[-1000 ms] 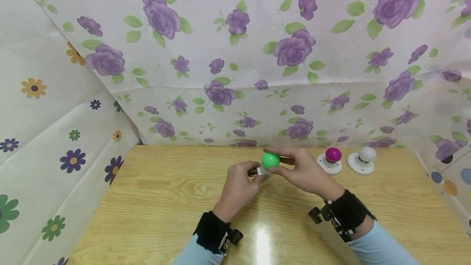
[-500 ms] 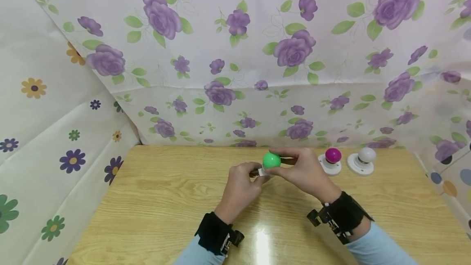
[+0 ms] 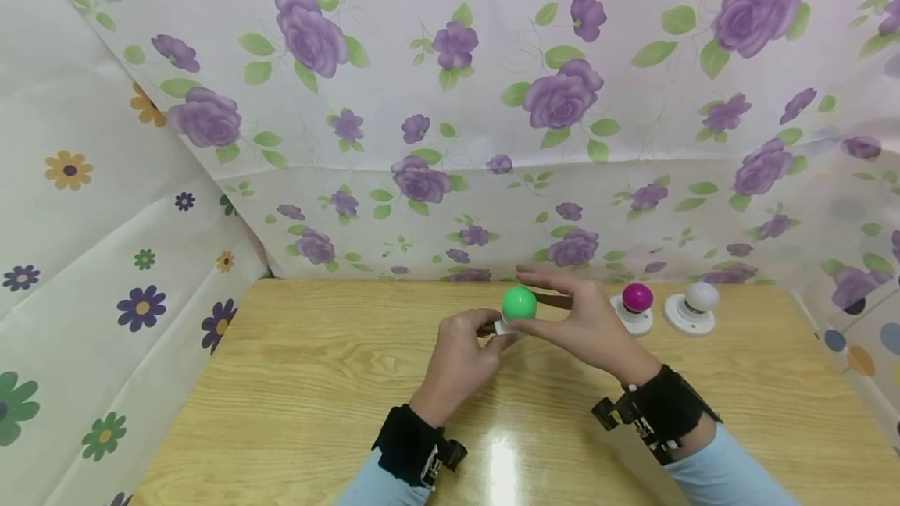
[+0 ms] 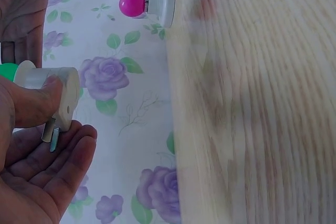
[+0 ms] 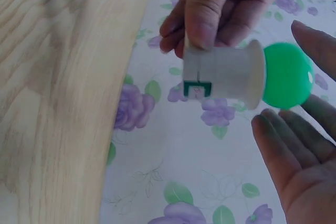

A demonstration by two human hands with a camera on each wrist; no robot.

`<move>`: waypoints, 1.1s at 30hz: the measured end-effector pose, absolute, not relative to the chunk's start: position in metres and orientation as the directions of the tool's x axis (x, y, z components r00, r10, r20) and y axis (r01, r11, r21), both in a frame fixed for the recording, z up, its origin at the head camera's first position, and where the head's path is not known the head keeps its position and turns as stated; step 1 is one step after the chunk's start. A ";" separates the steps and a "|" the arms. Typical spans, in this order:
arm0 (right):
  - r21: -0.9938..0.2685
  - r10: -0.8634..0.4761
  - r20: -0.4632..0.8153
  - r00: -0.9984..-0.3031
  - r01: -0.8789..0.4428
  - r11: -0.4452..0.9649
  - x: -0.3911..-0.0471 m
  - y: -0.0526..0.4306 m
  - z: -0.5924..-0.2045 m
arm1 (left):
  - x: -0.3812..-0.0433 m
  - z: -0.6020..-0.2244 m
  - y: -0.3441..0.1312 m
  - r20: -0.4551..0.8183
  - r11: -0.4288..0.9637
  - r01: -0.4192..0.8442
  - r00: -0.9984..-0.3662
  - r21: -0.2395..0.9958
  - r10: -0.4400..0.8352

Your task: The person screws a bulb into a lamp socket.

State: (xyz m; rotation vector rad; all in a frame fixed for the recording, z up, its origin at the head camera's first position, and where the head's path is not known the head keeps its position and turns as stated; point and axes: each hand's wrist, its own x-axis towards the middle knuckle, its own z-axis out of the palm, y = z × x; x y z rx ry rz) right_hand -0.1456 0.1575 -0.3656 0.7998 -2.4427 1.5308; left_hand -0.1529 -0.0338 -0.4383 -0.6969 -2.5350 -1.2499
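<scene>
My left hand [image 3: 458, 361] holds a white plug-in lamp socket [image 5: 228, 74] above the table, thumb pressed along its side. Two flat metal prongs [image 4: 54, 140] stick out from the socket near the left fingers. A round green light bulb [image 3: 519, 304] sits in the socket's flared mouth. Around the bulb, my right hand [image 3: 594, 326] is spread, its thumb on one side and its fingers on the other. Gaps show between most of these fingers and the bulb in the right wrist view; whether any fingertip touches it I cannot tell.
At the back right of the wooden table [image 3: 316, 381] stand a magenta bulb [image 3: 637, 297] and a white bulb [image 3: 701, 296], each upright in a round white base. Floral sheeting [image 3: 457, 100] rises behind the table's back edge.
My right fingers have loosened and spread away from the green bulb, the upper fingers lifting. My left hand and the lamp socket stay nearly in place.
</scene>
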 end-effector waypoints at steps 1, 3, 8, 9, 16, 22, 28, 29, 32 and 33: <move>-0.788 -0.380 0.391 -0.838 -0.518 0.333 -0.145 0.158 -0.364 | -0.153 -0.438 -0.034 0.400 0.522 0.508 -0.861 0.685 0.314; -0.793 -0.415 0.378 -0.828 -0.521 0.317 -0.146 0.160 -0.362 | -0.154 -0.437 -0.035 0.393 0.520 0.502 -0.865 0.692 0.311; -0.810 -0.477 0.332 -0.814 -0.505 0.298 -0.154 0.164 -0.371 | -0.155 -0.437 -0.036 0.382 0.520 0.492 -0.870 0.698 0.311; -0.813 -0.484 0.321 -0.814 -0.499 0.301 -0.156 0.165 -0.374 | -0.155 -0.437 -0.036 0.380 0.523 0.491 -0.871 0.697 0.311; -0.819 -0.512 0.306 -0.803 -0.496 0.288 -0.165 0.169 -0.387 | -0.155 -0.435 -0.037 0.367 0.532 0.478 -0.878 0.699 0.307; -0.826 -0.516 0.293 -0.805 -0.485 0.288 -0.164 0.167 -0.388 | -0.154 -0.436 -0.037 0.361 0.532 0.475 -0.880 0.701 0.310; -0.859 -0.462 0.268 -0.845 -0.427 0.282 -0.160 0.166 -0.390 | -0.152 -0.437 -0.037 0.364 0.536 0.481 -0.876 0.694 0.315; -0.860 -0.450 0.268 -0.852 -0.422 0.286 -0.160 0.166 -0.391 | -0.152 -0.438 -0.036 0.366 0.537 0.482 -0.876 0.692 0.313; -0.864 -0.401 0.280 -0.872 -0.411 0.291 -0.159 0.164 -0.393 | -0.151 -0.438 -0.035 0.369 0.535 0.480 -0.877 0.695 0.306; -0.869 -0.382 0.284 -0.880 -0.404 0.284 -0.158 0.163 -0.393 | -0.151 -0.439 -0.035 0.370 0.535 0.477 -0.879 0.697 0.302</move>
